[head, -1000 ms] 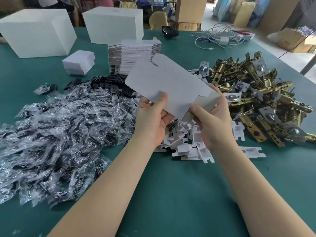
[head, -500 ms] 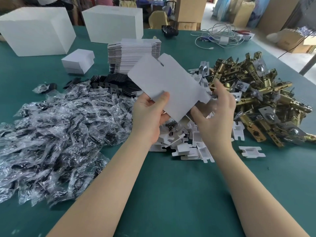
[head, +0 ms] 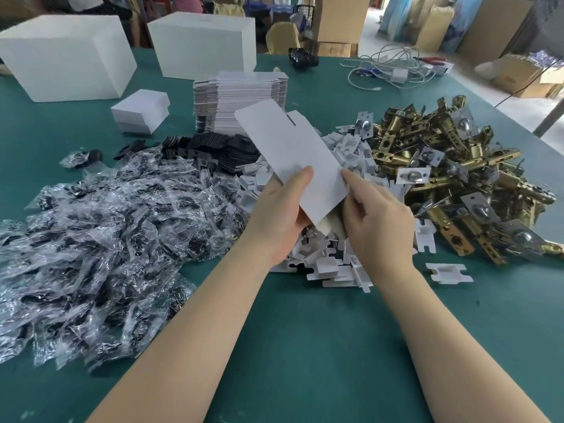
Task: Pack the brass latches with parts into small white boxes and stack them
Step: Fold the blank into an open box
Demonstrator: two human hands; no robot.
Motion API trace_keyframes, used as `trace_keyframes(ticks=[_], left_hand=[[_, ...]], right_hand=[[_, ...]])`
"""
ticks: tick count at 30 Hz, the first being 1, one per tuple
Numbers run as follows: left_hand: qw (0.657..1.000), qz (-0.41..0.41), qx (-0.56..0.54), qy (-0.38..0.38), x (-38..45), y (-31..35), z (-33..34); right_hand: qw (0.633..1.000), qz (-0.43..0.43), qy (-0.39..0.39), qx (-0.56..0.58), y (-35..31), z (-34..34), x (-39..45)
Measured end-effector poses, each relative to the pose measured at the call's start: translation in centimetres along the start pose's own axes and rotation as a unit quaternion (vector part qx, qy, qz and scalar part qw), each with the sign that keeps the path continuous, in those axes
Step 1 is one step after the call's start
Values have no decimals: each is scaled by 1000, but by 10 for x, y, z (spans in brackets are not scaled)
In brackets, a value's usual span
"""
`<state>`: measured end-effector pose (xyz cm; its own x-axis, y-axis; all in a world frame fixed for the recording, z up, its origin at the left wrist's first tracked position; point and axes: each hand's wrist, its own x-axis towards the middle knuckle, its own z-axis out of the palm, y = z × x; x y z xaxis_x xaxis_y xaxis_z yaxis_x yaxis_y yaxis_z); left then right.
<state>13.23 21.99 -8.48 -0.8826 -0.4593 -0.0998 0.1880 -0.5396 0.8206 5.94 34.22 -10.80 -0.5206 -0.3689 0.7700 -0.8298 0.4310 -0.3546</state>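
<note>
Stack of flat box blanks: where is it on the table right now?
In the head view the stack of flat box blanks stands left of centre at the far side, behind the black parts and right of the small white box.

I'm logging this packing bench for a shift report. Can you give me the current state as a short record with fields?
left hand: grips the lower end of a flat white box blank
right hand: pinches the blank's right edge
blank state: unfolded, held above the table, tilted
brass latches: loose pile, right of the hands
bagged parts: clear packets heaped on the left
white inserts: small pile under the hands
blank stack: behind the held blank
finished small box: one, left of the stack
table: green surface
</note>
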Motion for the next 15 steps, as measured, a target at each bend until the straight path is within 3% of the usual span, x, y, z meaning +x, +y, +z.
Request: trace_keyframes(ticks=[6, 10, 15], left_hand=[[990, -19, -91, -104, -5, 6, -5], [995, -17, -51, -85, -5, 1, -2], [998, -10, -20, -60, -7, -5, 2]], right_hand=[[1000, 28, 0, 12, -12, 4, -2], [994, 84, -42, 51, -18, 2, -2], [996, 73, -17, 54, -15, -2, -2]])
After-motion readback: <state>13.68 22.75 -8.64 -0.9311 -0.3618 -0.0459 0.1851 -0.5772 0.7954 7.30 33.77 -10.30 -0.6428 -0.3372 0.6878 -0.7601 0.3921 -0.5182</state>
